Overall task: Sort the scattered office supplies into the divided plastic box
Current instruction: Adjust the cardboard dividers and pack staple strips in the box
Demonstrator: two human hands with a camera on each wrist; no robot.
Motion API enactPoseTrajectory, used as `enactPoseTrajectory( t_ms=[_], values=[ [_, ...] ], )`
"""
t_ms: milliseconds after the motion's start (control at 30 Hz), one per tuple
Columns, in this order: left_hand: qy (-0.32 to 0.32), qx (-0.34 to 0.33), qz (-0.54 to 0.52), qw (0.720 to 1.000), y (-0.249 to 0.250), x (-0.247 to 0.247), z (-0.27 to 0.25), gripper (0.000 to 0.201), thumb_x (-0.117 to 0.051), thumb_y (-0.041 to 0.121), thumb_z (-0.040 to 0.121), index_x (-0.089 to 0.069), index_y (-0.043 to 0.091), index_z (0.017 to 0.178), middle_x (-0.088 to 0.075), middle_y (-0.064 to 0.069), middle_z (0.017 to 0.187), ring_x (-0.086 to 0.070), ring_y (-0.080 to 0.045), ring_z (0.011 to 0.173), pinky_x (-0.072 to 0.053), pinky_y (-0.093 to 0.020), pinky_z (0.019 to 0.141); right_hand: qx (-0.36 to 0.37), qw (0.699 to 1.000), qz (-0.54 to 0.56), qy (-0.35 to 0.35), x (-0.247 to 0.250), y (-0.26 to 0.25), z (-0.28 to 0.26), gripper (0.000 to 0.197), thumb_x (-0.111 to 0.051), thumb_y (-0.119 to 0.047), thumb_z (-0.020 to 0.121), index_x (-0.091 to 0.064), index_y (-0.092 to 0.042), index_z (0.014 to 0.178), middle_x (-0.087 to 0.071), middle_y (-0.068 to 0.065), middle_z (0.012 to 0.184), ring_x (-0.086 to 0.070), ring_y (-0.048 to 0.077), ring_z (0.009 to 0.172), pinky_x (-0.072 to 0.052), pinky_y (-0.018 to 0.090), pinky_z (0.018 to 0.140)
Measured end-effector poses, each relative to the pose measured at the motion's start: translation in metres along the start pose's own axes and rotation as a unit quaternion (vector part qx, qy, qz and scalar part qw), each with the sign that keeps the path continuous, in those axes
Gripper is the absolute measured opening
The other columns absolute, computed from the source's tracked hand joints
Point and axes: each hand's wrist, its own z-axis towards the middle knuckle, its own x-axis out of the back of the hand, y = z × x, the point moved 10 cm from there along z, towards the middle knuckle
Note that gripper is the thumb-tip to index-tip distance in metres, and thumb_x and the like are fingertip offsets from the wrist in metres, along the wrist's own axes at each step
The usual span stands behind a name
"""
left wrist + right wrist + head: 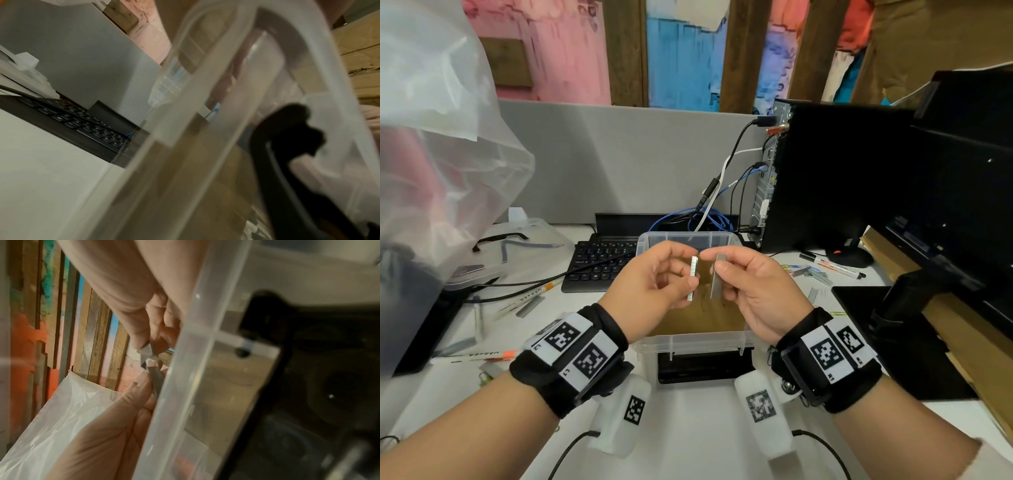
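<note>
Staple strips are held one per hand above the clear plastic box (690,342) at desk centre: the left hand (654,277) pinches the left staple strip (693,277) between thumb and forefinger, and the right hand (753,291) pinches the right staple strip (717,277) likewise. Both strips stand roughly upright, near each other but apart. More staple strips (530,305) and markers (839,269) lie scattered on the desk (698,428) left and right.

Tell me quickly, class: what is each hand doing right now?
Left hand: pinches a strip of staples above the clear plastic box.
Right hand: pinches a second staple strip beside it.
</note>
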Motion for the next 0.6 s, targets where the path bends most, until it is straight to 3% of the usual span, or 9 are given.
enactPoseTrajectory(
  t_ms=[100, 200, 367, 600],
  values=[
    [-0.005, 0.001, 0.001, 1.000, -0.0010, -0.0010, 0.0007, 0.028, -0.062, -0.001, 0.087, -0.058, 0.010, 0.112, -0.061, -0.007, 0.087, -0.058, -0.015, 0.075, -0.058, -0.028, 0.071, -0.010, 0.999, 0.048, 0.007, 0.0005, -0.0002, -0.0001, 0.015, -0.052, 0.001, 0.092, -0.059, -0.010, 0.099, -0.058, -0.001, 0.070, -0.047, 0.006, 0.055, -0.033, 0.021, 0.050],
    [-0.030, -0.003, 0.016, 0.999, -0.0003, -0.0045, 0.0003, 0.027, -0.063, 0.001, 0.086, -0.060, 0.010, 0.111, -0.064, -0.011, 0.090, -0.060, -0.015, 0.076, -0.056, -0.026, 0.071, -0.017, 0.998, 0.061, -0.006, -0.0025, -0.0006, -0.0003, 0.013, -0.051, 0.003, 0.092, -0.055, -0.010, 0.091, -0.053, 0.004, 0.072, -0.045, 0.008, 0.055, -0.034, 0.019, 0.046],
    [-0.047, -0.007, 0.013, 0.999, 0.0002, -0.0057, -0.0007, 0.027, -0.064, 0.003, 0.086, -0.063, 0.014, 0.111, -0.066, -0.018, 0.095, -0.063, -0.014, 0.079, -0.055, -0.024, 0.070, -0.022, 0.996, 0.080, -0.026, -0.0061, -0.0019, -0.0010, 0.013, -0.049, 0.002, 0.093, -0.055, -0.010, 0.092, -0.057, 0.007, 0.078, -0.054, 0.011, 0.061, -0.039, 0.020, 0.048],
    [-0.049, -0.022, 0.023, 0.998, 0.0006, -0.0059, -0.0002, 0.025, -0.064, 0.002, 0.086, -0.065, 0.012, 0.109, -0.065, -0.009, 0.085, -0.059, -0.017, 0.074, -0.053, -0.023, 0.068, -0.051, 0.998, 0.039, -0.001, -0.0036, 0.0055, 0.0013, 0.007, -0.057, -0.005, 0.091, -0.056, -0.012, 0.088, -0.059, 0.003, 0.073, -0.057, 0.011, 0.061, -0.043, 0.021, 0.053]
  ],
)
